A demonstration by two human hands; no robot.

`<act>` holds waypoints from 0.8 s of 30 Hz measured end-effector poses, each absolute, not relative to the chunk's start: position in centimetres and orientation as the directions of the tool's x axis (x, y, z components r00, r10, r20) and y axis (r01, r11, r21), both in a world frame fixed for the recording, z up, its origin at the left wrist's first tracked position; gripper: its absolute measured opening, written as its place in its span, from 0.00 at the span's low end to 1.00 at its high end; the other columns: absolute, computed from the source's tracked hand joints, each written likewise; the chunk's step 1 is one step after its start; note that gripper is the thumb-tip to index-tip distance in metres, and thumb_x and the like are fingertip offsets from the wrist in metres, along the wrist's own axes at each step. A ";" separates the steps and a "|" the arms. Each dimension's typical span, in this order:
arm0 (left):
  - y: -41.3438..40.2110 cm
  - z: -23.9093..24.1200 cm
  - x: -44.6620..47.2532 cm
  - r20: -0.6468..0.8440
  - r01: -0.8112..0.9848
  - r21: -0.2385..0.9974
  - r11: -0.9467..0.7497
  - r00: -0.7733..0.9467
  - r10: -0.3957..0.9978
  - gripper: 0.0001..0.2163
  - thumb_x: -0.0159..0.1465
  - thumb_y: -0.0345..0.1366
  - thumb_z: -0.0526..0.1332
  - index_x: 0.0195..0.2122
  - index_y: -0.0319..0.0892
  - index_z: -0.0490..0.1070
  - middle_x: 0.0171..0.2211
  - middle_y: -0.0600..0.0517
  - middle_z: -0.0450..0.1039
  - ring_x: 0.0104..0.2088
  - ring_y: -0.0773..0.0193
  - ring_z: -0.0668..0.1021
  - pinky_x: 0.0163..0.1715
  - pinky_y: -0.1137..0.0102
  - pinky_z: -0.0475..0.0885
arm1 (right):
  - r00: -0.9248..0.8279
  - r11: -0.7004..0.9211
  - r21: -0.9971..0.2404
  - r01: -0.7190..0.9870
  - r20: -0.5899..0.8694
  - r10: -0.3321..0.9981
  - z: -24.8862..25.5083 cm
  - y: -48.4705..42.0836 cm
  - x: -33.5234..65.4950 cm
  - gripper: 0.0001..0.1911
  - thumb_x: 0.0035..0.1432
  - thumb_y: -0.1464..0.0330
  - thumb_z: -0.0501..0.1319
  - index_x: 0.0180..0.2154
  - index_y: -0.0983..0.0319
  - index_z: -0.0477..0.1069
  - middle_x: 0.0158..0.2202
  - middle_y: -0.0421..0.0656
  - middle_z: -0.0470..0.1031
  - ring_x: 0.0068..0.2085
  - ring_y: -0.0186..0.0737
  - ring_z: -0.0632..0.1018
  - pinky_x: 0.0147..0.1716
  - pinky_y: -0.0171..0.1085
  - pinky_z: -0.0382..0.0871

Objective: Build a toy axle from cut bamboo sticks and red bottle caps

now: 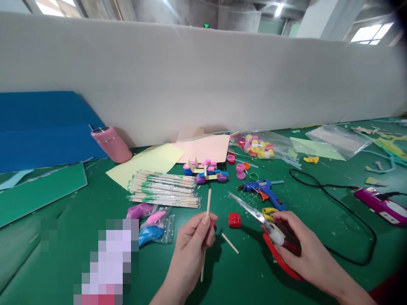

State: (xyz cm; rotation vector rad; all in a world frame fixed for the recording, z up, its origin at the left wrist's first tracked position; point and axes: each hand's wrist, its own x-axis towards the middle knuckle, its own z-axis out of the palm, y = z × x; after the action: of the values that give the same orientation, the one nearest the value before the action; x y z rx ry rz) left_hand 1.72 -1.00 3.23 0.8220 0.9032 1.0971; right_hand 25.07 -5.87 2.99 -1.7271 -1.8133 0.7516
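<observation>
My left hand (190,245) pinches a thin wooden stick (208,203) upright over the green table, with a small red piece showing just behind the fingers. My right hand (299,248) grips red-handled scissors (254,212), whose blades point up and left toward the stick. A red bottle cap (234,219) and a short cut stick piece (229,243) lie between the two hands. Farther back stands a small model (206,171) built of sticks and coloured caps.
A bundle of wrapped chopsticks (163,188), a blue glue gun (265,190) with a black cord (343,207), a bag of coloured caps (257,146), loose caps, balloons in a bag (152,224), paper sheets, a pink bottle (111,144) and a purple device (380,205) lie around.
</observation>
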 end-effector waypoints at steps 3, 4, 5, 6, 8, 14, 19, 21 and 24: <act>-1.1 3.2 1.6 -0.149 -0.259 0.947 0.189 0.165 0.975 0.12 0.60 0.41 0.56 0.29 0.38 0.72 0.15 0.57 0.56 0.20 0.71 0.59 0.22 0.73 0.53 | -0.073 0.033 -0.718 0.695 -0.025 0.997 3.5 -6.0 23.7 0.24 0.49 0.67 0.59 0.47 0.57 0.53 0.48 0.46 0.64 0.44 0.42 0.73 0.41 0.36 0.70; -1.1 3.2 1.5 -0.130 -0.225 0.961 0.162 0.153 0.980 0.12 0.60 0.40 0.55 0.28 0.39 0.72 0.16 0.57 0.57 0.21 0.70 0.60 0.22 0.73 0.54 | -0.080 0.025 -0.718 0.696 -0.043 0.996 3.5 -6.1 23.4 0.28 0.46 0.68 0.61 0.48 0.57 0.53 0.49 0.47 0.63 0.44 0.43 0.73 0.40 0.36 0.70; -1.1 3.2 1.4 -0.108 -0.198 0.971 0.134 0.140 0.984 0.12 0.60 0.40 0.55 0.28 0.39 0.73 0.16 0.57 0.57 0.21 0.70 0.60 0.22 0.73 0.54 | -0.091 0.019 -0.715 0.698 -0.062 0.994 3.6 -6.2 23.1 0.31 0.43 0.69 0.62 0.49 0.57 0.52 0.50 0.47 0.63 0.44 0.44 0.73 0.39 0.36 0.71; -1.2 3.2 1.4 -0.086 -0.175 0.979 0.108 0.129 0.988 0.11 0.60 0.40 0.55 0.28 0.39 0.73 0.17 0.56 0.57 0.21 0.70 0.60 0.22 0.73 0.54 | -0.105 0.017 -0.714 0.700 -0.080 0.991 3.6 -6.4 22.8 0.34 0.40 0.71 0.63 0.50 0.57 0.51 0.51 0.47 0.62 0.44 0.44 0.73 0.39 0.35 0.71; -1.2 3.2 1.2 -0.049 -0.138 0.988 0.064 0.112 0.993 0.11 0.60 0.40 0.56 0.28 0.39 0.72 0.18 0.56 0.58 0.21 0.69 0.60 0.22 0.73 0.54 | -0.135 0.028 -0.718 0.696 -0.093 0.986 3.7 -6.6 22.5 0.38 0.38 0.73 0.63 0.51 0.56 0.50 0.52 0.47 0.61 0.43 0.43 0.73 0.38 0.35 0.71; -1.7 3.3 0.9 0.031 0.008 0.999 -0.033 0.153 0.988 0.10 0.60 0.38 0.55 0.29 0.40 0.73 0.18 0.55 0.59 0.20 0.68 0.61 0.21 0.74 0.55 | -0.175 0.088 -0.691 0.717 -0.056 0.983 3.8 -6.6 21.9 0.40 0.36 0.72 0.64 0.52 0.57 0.50 0.52 0.47 0.61 0.46 0.45 0.71 0.42 0.37 0.68; -2.0 3.8 1.0 0.147 0.077 0.984 -0.162 0.170 0.974 0.08 0.57 0.32 0.56 0.24 0.42 0.74 0.18 0.54 0.63 0.20 0.67 0.64 0.21 0.74 0.58 | -0.206 0.138 -0.641 0.755 -0.032 0.978 3.8 -6.5 21.7 0.43 0.35 0.67 0.67 0.53 0.60 0.51 0.55 0.50 0.57 0.52 0.49 0.66 0.48 0.41 0.65; -2.1 3.9 1.1 0.177 0.095 0.976 -0.194 0.169 0.970 0.08 0.56 0.30 0.57 0.22 0.43 0.73 0.19 0.53 0.65 0.19 0.66 0.64 0.21 0.74 0.59 | -0.218 0.149 -0.633 0.760 -0.031 0.975 3.9 -6.4 21.7 0.43 0.35 0.66 0.67 0.53 0.60 0.51 0.55 0.50 0.57 0.53 0.50 0.65 0.49 0.41 0.64; -2.1 4.0 1.2 0.211 0.118 0.965 -0.234 0.182 0.960 0.08 0.55 0.27 0.57 0.23 0.44 0.74 0.20 0.52 0.67 0.19 0.66 0.66 0.21 0.74 0.59 | -0.226 0.158 -0.644 0.749 -0.024 0.974 4.1 -6.3 21.6 0.42 0.35 0.67 0.67 0.53 0.60 0.51 0.56 0.50 0.57 0.53 0.50 0.65 0.48 0.41 0.65</act>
State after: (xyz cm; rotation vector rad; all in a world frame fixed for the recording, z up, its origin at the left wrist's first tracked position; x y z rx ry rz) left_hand 1.16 -2.09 4.00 1.5532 1.0656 1.1732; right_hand 21.59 -6.34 4.13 -1.6385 -2.0436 0.7680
